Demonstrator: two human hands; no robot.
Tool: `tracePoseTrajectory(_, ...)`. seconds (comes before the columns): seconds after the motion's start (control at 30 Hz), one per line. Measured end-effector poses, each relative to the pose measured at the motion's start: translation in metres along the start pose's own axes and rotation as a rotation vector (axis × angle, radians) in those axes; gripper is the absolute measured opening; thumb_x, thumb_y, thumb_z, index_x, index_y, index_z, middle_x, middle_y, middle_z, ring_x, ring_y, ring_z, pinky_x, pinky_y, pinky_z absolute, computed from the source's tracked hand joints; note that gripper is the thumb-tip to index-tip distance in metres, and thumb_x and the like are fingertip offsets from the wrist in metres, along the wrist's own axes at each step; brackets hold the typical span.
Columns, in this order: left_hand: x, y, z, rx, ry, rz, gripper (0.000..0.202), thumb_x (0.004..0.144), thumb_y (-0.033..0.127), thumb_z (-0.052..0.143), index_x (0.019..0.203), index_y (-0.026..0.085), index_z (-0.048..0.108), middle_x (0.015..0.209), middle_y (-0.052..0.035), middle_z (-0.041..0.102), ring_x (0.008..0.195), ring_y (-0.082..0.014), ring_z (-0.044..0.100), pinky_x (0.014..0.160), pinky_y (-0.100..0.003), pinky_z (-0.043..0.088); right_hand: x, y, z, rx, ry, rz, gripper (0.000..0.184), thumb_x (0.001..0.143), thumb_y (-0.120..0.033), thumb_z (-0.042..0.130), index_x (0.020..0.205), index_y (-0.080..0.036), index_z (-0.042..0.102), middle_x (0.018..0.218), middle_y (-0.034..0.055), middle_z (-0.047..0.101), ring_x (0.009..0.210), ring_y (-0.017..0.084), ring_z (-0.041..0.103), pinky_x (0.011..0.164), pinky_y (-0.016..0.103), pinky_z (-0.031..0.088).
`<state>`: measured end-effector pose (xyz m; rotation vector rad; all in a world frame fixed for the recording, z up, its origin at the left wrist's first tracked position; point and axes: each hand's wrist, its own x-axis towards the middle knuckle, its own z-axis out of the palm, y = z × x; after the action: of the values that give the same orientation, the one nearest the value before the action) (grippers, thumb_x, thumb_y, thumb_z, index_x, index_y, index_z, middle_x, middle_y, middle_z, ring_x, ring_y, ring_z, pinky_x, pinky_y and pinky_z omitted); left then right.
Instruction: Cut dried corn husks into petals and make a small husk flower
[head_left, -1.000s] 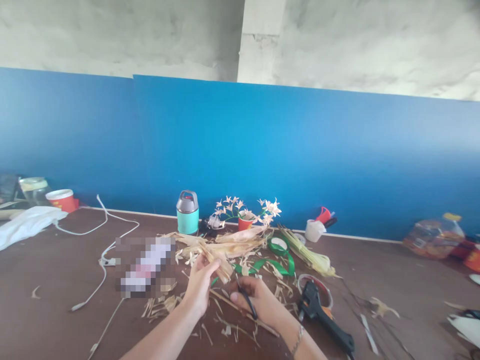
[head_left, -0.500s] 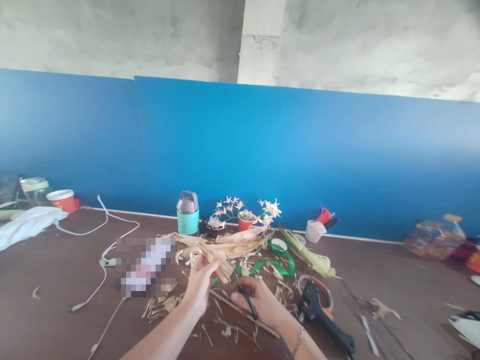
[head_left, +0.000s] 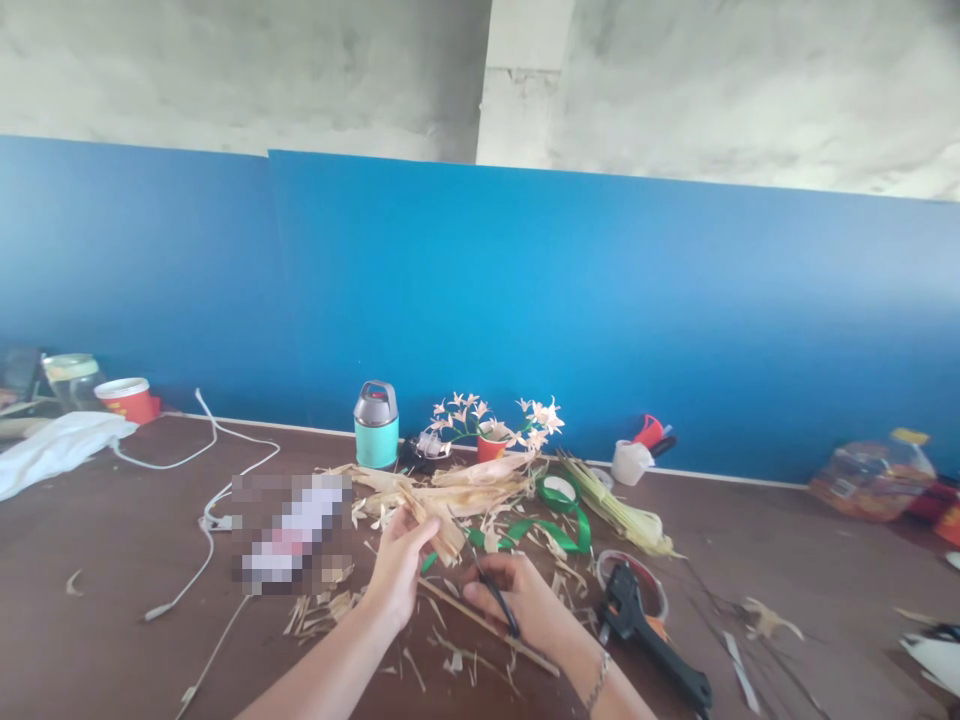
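Note:
My left hand (head_left: 396, 570) pinches a piece of dried corn husk (head_left: 442, 535) between thumb and fingers, just above the brown table (head_left: 112, 560). My right hand (head_left: 517, 600) grips small black-handled scissors (head_left: 495, 598), blades pointing up toward the husk and meeting its lower edge. Husk scraps (head_left: 465, 645) lie scattered under both hands. A pile of longer husks (head_left: 457, 488) lies just beyond.
A black glue gun (head_left: 652, 640) lies right of my right hand beside a round lid (head_left: 634, 572). Green ribbon (head_left: 559, 515), a teal jar (head_left: 375, 425), a red cup of husk flowers (head_left: 491, 430), a white cup (head_left: 628, 460) and white cables (head_left: 206, 500) sit further back.
The scissors blades have drawn together at the husk's edge, and my right hand shifted slightly. My left hand keeps its hold.

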<state>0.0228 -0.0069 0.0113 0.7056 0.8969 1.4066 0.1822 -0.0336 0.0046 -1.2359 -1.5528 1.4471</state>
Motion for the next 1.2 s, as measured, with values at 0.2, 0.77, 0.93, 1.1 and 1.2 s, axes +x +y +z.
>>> tracePoseTrajectory(0.2, 0.004, 0.0, -0.001, -0.022, -0.048, 0.01, 0.03, 0.064, 0.018, 0.069, 0.092, 0.016, 0.058, 0.08, -0.0021, 0.069, 0.074, -0.017, 0.066, 0.066, -0.025, 0.049, -0.001, -0.006, -0.001, -0.031, 0.006, 0.011, 0.037, 0.061, -0.047, 0.073, 0.071, -0.013, 0.062, 0.047, -0.0063, 0.045, 0.039, 0.005, 0.034, 0.037, 0.017, 0.027)
tracePoseTrajectory(0.77, 0.005, 0.014, -0.002, -0.001, -0.106, -0.056, 0.032, 0.06, 0.015, 0.069, 0.089, 0.017, 0.057, 0.073, 0.0001, 0.069, 0.065, -0.0138, 0.065, 0.062, -0.023, 0.05, -0.004, -0.009, -0.005, -0.101, -0.003, 0.001, 0.03, 0.064, -0.041, 0.071, 0.072, -0.013, 0.064, 0.05, -0.0053, 0.045, 0.042, 0.005, 0.033, 0.039, 0.017, 0.026)
tracePoseTrajectory(0.93, 0.006, 0.015, -0.003, 0.029, -0.13, -0.074, 0.033, 0.061, 0.016, 0.069, 0.091, 0.017, 0.056, 0.072, -0.0005, 0.069, 0.065, -0.0145, 0.065, 0.062, -0.023, 0.05, -0.006, -0.01, -0.006, -0.128, -0.009, -0.009, 0.029, 0.067, -0.041, 0.069, 0.073, -0.013, 0.064, 0.048, -0.0057, 0.044, 0.042, 0.006, 0.033, 0.039, 0.017, 0.026)
tracePoseTrajectory(1.1, 0.009, 0.015, -0.005, 0.053, -0.137, -0.091, 0.037, 0.059, 0.016, 0.07, 0.094, 0.017, 0.056, 0.076, -0.0017, 0.069, 0.07, -0.0163, 0.065, 0.065, -0.025, 0.049, -0.004, -0.008, -0.008, -0.138, -0.017, 0.004, 0.027, 0.067, -0.039, 0.067, 0.072, -0.013, 0.065, 0.051, -0.0046, 0.046, 0.043, 0.006, 0.036, 0.04, 0.017, 0.028)
tracePoseTrajectory(1.2, 0.011, 0.015, -0.008, 0.082, -0.129, -0.109, 0.038, 0.059, 0.017, 0.07, 0.094, 0.017, 0.056, 0.076, -0.0015, 0.069, 0.067, -0.0157, 0.065, 0.064, -0.025, 0.049, -0.003, -0.008, -0.01, -0.138, -0.025, 0.039, 0.026, 0.065, -0.037, 0.068, 0.074, -0.013, 0.066, 0.051, -0.0047, 0.047, 0.044, 0.006, 0.036, 0.039, 0.017, 0.027)
